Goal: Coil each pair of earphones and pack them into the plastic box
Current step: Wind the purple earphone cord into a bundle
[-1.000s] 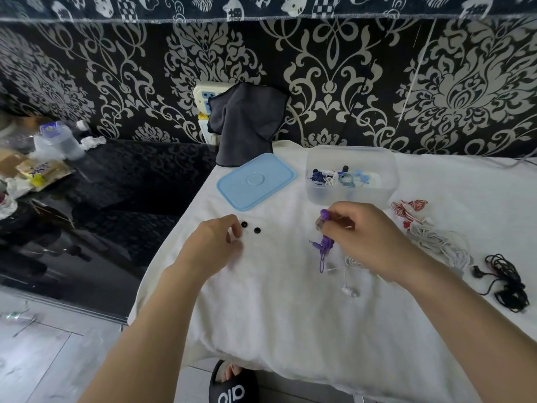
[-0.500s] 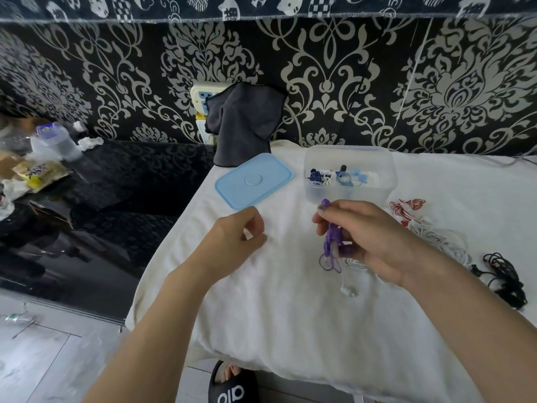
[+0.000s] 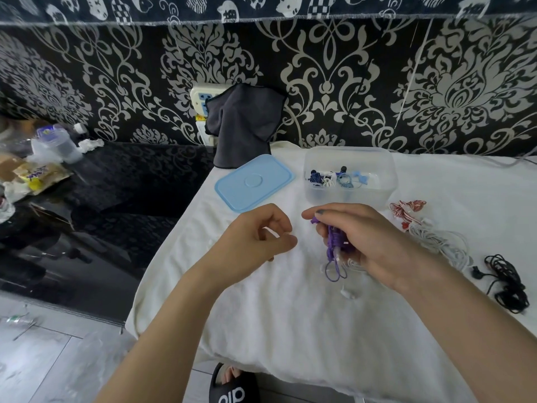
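Observation:
My right hand (image 3: 374,242) is closed around a coiled pair of purple earphones (image 3: 334,248), and a loop of the cord hangs below my fingers. My left hand (image 3: 255,237) hovers just left of it with the fingers curled towards the thumb; whether it holds anything is hidden. The clear plastic box (image 3: 389,181) stands open just behind my hands with several coiled earphones inside. Its blue lid (image 3: 255,183) lies to the left of it. A white earbud (image 3: 348,294) and its cord lie on the cloth under my right hand.
Red-and-white earphones (image 3: 406,209), a white tangle (image 3: 441,242) and black earphones (image 3: 507,282) lie loose at the right on the white cloth (image 3: 276,315). A dark grey cloth (image 3: 241,126) hangs at the wall. A black glossy table (image 3: 101,199) stands at the left.
My right hand has gathered the purple earphones up off the cloth into its palm. My left hand moved right over two small black tips, which no longer show.

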### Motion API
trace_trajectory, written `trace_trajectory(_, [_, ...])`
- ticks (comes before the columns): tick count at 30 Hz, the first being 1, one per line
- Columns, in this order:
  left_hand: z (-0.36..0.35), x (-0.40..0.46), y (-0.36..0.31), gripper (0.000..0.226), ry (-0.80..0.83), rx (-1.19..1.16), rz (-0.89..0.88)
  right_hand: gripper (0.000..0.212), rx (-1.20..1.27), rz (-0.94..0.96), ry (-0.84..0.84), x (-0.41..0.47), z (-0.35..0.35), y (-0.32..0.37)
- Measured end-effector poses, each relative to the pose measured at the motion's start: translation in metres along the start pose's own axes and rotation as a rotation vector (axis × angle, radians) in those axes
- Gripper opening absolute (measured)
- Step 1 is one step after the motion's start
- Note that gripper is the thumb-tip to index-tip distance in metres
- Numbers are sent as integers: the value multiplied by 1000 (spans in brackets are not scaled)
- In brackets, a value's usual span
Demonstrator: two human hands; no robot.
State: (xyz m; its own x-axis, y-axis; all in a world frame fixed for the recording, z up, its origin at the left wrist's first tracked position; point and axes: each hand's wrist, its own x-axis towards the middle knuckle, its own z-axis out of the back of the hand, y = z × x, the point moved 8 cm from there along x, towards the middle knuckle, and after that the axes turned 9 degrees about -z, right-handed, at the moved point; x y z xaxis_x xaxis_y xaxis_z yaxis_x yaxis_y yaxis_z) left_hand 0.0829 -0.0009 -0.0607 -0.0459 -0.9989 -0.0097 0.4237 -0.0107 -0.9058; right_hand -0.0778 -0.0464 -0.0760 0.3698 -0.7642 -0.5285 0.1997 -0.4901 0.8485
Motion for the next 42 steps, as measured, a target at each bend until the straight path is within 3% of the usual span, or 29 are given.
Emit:
trace_trajectory(4, [-1, 1, -1, 12, 1, 17, -8, 28, -10, 13, 29, -1, -5, 1])
trace_trajectory(13, [-1, 6, -12, 19, -70, -48, -73, 9, -104, 97, 53, -8, -12, 10])
trace_trajectory(42, [-7, 13, -27, 18, -124, -97, -112, 9, -83, 283, -78, -7, 7, 20])
